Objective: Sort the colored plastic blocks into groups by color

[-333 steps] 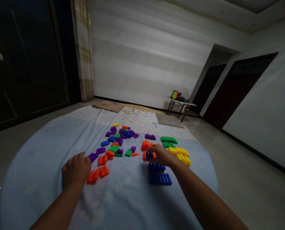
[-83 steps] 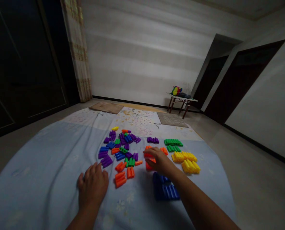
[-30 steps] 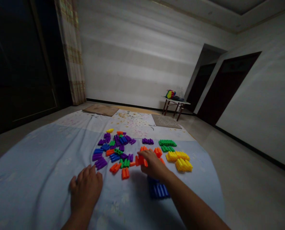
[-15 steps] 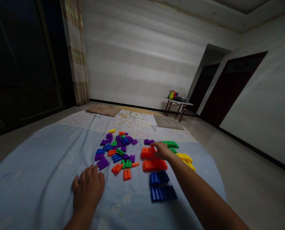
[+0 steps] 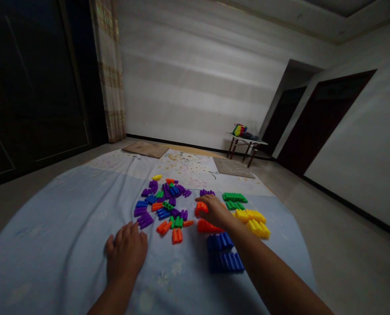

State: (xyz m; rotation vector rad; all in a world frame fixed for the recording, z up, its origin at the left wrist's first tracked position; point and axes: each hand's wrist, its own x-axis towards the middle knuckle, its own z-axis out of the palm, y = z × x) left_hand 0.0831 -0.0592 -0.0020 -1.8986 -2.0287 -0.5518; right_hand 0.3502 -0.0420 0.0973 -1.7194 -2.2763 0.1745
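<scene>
My left hand [image 5: 128, 248] rests palm down on the cloth, fingers stretched out, close to the nearest purple plastic building blocks [image 5: 145, 220]. Over the rows of orange building blocks [image 5: 208, 226] reaches my right hand [image 5: 214, 210], its fingers apart and pointing left; I see nothing held in it. It hides part of both orange rows. Dark blue blocks [image 5: 226, 262] lie in rows nearer to me, partly behind my right forearm. Yellow blocks [image 5: 258, 228] and green blocks [image 5: 234, 197] are lined up to the right and beyond the hand.
A loose pile of mixed blocks [image 5: 168, 205] spreads left of the rows, with a short purple row [image 5: 207, 192] behind the orange ones. Flowered cloth [image 5: 73, 232] covers the surface. Farther off are a brown board [image 5: 145, 149], a mat [image 5: 233, 167] and a small table [image 5: 247, 139].
My right hand has shifted slightly left and nearer over the orange rows. My left hand stays on the cloth. The whole view has shifted a little.
</scene>
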